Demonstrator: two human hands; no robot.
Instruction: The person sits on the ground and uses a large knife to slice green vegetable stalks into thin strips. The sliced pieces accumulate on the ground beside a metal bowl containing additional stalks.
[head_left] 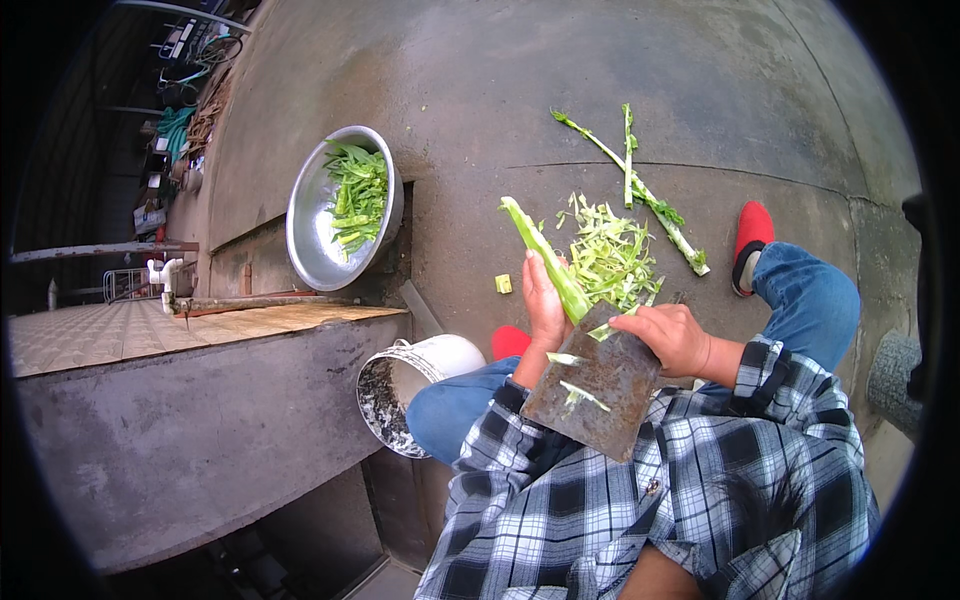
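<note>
My left hand (543,305) is closed round a pale green celtuce stem (545,252), which slants up and to the left. In my right hand (672,338) is a broad, rust-stained cleaver (600,395), its blade lying across the lower end of the stem. A few thin strips of peel (583,396) stick to the blade. Beyond my hands a heap of celtuce peelings (612,250) lies on the ground. Two more unpeeled stems (640,187) lie crossed farther off, with leafy bits on them. The fingers' exact hold on the handle is partly hidden.
A metal basin (308,228) with green leaves (358,200) stands at the left. Nearer is a tilted white bucket (445,355) beside a concrete ledge (200,430). A small cut chunk (503,284) lies near the peelings. My red shoe (755,235) is on the right.
</note>
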